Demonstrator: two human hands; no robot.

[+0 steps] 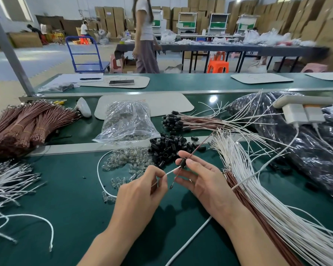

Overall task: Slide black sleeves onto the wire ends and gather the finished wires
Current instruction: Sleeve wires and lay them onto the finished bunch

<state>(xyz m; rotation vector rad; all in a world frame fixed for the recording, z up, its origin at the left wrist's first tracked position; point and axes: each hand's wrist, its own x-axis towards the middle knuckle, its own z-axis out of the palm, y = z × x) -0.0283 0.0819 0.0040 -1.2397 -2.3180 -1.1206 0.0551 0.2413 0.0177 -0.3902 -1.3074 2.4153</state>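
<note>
My right hand (pixel 202 179) pinches a black sleeve (pixel 183 163) with a brown wire (pixel 198 146) running through it, above the green table. My left hand (pixel 142 191) pinches the end of a white wire (pixel 172 171) whose tip meets the sleeve. A pile of loose black sleeves (pixel 169 145) lies just beyond my hands. Finished wires with black sleeves (pixel 181 120) lie fanned out farther back. A thick bundle of white and brown wires (pixel 258 189) lies to the right of my right hand.
Clear glass bulbs (pixel 127 162) are scattered left of the sleeves, and a plastic bag of them (pixel 125 121) stands behind. Tied brown wire bundles (pixel 27 123) lie at far left, white wires (pixel 8 181) at left. A dark bag (pixel 306 150) fills the right. A person (pixel 145 35) stands beyond the benches.
</note>
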